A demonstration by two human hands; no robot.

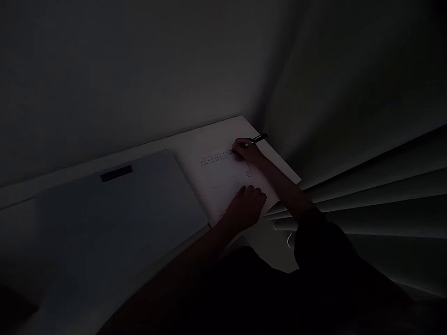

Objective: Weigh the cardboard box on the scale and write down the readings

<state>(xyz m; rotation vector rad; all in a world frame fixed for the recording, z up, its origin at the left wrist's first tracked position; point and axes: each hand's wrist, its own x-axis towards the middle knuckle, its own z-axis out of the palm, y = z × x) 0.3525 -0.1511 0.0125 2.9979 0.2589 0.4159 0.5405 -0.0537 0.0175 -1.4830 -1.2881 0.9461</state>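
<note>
Your right hand [246, 150] is over the upper right part of a printed white paper [223, 174], its grip closed around a dark pen [260, 137]. The pen's rear end sticks out past your knuckles, up and to the right, while your fingers hide its tip, so you cannot tell whether it touches the page. Just left of your fingertips run short rows of small dark marks [214, 158], too dim to read, and below them, near your wrist, is a small rounded mark [249, 173].

Your left hand [247, 204] rests over the lower part of the same paper with its fingers curled in. The palm side is out of sight, so you cannot tell how far closed that grip is or whether it has hold of anything.

The paper lies flat near the right end of the pale surface [230, 129]. To its left, a large flat blue-grey panel [122, 223] covers much of that surface, with a dark bar [117, 173] near its far edge. A wall [139, 74] rises behind, and folds of dark curtain [377, 190] hang to your right, near your dark sleeve [321, 242]. The whole scene is very dim.
</note>
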